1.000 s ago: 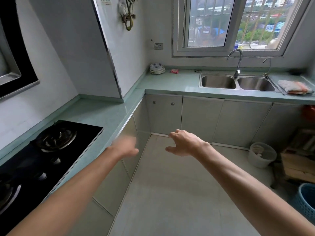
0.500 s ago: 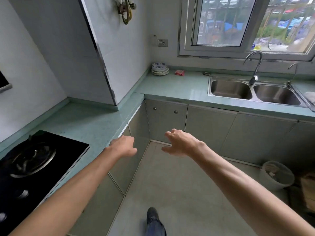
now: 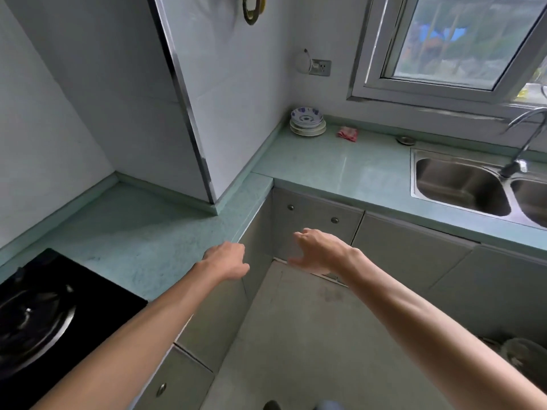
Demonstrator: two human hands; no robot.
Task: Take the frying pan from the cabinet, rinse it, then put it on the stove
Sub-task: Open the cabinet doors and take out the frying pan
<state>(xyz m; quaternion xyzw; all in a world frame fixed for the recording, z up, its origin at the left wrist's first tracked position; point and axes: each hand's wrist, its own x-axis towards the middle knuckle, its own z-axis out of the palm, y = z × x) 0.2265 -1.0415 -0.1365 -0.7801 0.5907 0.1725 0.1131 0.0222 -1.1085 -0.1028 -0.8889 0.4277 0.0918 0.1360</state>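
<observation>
Cabinet [image 3: 313, 229]: corner door shut, under green counter [image 3: 340, 167]
Left hand [image 3: 226, 260]: empty, fingers curled loosely
Right hand [image 3: 321, 250]: empty, fingers spread
Stove [image 3: 44, 309]: bare burner

Stove [image 3: 38, 315] set in bench [image 3: 154, 232] at near left. Bench turns corner, runs right under window [image 3: 453, 42]. Sink [image 3: 461, 184] sunk in bench at far right. Stacked plates [image 3: 307, 123] on bench in far corner, left of sink. Cabinet doors [image 3: 313, 229] below bench.
</observation>
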